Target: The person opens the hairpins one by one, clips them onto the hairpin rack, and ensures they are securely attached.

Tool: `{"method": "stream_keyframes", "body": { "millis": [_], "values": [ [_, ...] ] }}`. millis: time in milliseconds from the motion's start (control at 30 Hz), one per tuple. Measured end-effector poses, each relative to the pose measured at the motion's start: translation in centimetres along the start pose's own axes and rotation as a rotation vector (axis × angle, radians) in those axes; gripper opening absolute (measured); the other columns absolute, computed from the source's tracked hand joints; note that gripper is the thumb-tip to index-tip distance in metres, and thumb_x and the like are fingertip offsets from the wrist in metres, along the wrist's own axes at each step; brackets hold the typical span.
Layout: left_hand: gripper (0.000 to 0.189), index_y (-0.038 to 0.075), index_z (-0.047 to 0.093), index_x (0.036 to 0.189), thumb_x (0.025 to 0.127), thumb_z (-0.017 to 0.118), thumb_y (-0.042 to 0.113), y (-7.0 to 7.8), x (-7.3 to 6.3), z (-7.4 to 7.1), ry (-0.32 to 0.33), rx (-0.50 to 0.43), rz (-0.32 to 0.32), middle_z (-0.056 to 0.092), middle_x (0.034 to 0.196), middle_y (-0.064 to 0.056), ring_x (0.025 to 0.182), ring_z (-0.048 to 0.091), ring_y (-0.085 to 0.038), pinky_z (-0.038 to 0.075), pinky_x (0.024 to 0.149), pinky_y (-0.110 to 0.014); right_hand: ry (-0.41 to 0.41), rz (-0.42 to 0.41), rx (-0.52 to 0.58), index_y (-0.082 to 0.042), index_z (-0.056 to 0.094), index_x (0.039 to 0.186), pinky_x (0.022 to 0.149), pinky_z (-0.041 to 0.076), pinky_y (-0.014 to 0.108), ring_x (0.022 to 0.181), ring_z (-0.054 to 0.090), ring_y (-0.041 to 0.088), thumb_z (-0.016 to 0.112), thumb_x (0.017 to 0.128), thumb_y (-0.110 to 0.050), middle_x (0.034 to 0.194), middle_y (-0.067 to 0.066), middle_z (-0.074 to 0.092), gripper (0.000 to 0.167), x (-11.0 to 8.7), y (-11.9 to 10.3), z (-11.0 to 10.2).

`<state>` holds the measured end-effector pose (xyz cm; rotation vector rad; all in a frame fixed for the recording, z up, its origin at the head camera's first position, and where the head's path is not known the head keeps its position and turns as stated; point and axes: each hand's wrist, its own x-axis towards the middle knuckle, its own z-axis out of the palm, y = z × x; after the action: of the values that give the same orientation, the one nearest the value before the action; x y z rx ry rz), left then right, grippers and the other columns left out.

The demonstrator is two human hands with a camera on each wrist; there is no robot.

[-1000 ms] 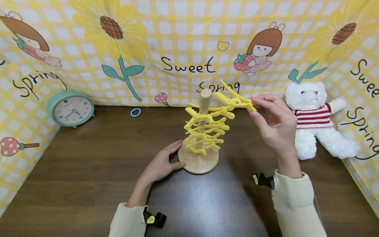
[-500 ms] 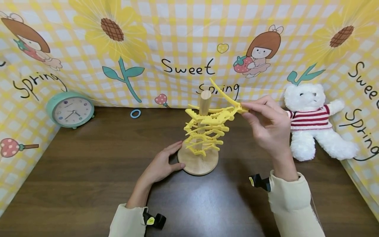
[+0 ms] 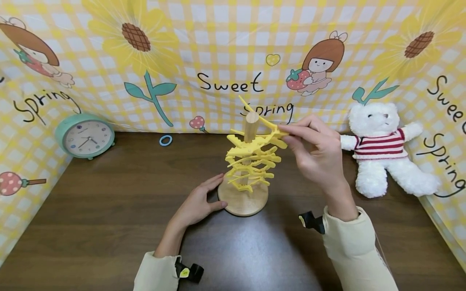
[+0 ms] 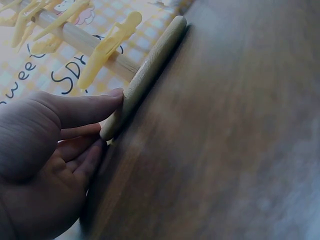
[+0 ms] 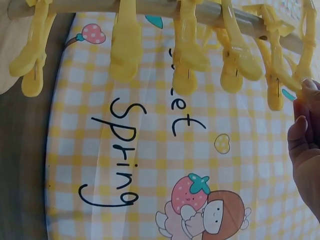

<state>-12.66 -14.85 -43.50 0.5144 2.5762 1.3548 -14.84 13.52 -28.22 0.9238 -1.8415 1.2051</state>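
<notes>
A wooden post (image 3: 250,131) rises from a round wooden base (image 3: 251,204), with several yellow plastic clips (image 3: 256,163) fixed along it one above another. My left hand (image 3: 198,204) holds the base's left rim; in the left wrist view the thumb presses on the base's edge (image 4: 150,65) and the fingers curl at its side. Near the post's top, my right hand (image 3: 316,149) pinches the end of another yellow clip (image 5: 307,42) between thumb and fingers. That clip is spread apart, with one arm slanting up behind the post and the lower toothed arm across the post.
A white teddy bear (image 3: 380,145) in a striped shirt sits to the right of my right hand. At the back left stand a green alarm clock (image 3: 85,136) and a small blue ring (image 3: 165,140). A checked cloth (image 3: 225,48) encloses the brown table (image 3: 109,226).
My right hand has moved left with the yellow clip, bringing its spread arms from beside the post to around it. My left hand has stayed at the base.
</notes>
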Motion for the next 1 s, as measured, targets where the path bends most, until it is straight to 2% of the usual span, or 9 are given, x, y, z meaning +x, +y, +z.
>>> {"method": "stream_keyframes", "body": {
  "millis": [300, 600, 767, 1000],
  "values": [
    [0.076, -0.001, 0.041, 0.153, 0.089, 0.08, 0.013, -0.1, -0.1, 0.1, -0.008, -0.013, -0.008, 0.037, 0.161, -0.01, 0.15, 0.028, -0.029, 0.026, 0.118, -0.051, -0.017, -0.004, 0.013, 0.005, 0.078, 0.098, 0.063, 0.037, 0.021, 0.071, 0.051, 0.016, 0.076, 0.075, 0.023, 0.082, 0.013, 0.064, 0.029, 0.3, -0.2, 0.8],
    [0.076, -0.001, 0.041, 0.152, 0.089, 0.081, 0.013, 0.0, 0.0, 0.1, -0.001, -0.009, -0.005, 0.037, 0.161, -0.009, 0.149, 0.028, -0.028, 0.026, 0.118, -0.05, -0.06, 0.01, 0.018, 0.005, 0.077, 0.103, 0.07, 0.044, 0.023, 0.077, 0.059, 0.021, 0.078, 0.076, 0.018, 0.089, 0.013, 0.067, 0.031, 0.5, -0.5, 0.6],
    [0.076, -0.002, 0.042, 0.152, 0.088, 0.08, 0.013, -0.1, 0.0, 0.1, 0.0, -0.006, 0.0, 0.038, 0.16, -0.009, 0.149, 0.029, -0.029, 0.026, 0.118, -0.05, -0.082, 0.021, -0.015, 0.005, 0.076, 0.109, 0.082, 0.046, 0.028, 0.094, 0.063, 0.026, 0.079, 0.082, 0.005, 0.099, 0.014, 0.069, 0.027, 0.4, -0.5, 0.0],
    [0.076, -0.001, 0.041, 0.153, 0.089, 0.08, 0.014, -0.1, 0.0, 0.1, -0.005, -0.006, -0.009, 0.037, 0.161, -0.01, 0.15, 0.028, -0.029, 0.025, 0.119, -0.051, -0.068, 0.029, -0.007, 0.005, 0.076, 0.108, 0.08, 0.047, 0.025, 0.091, 0.061, 0.022, 0.074, 0.091, -0.011, 0.105, 0.014, 0.07, 0.023, 0.4, -0.3, -0.4]
  ]
}}
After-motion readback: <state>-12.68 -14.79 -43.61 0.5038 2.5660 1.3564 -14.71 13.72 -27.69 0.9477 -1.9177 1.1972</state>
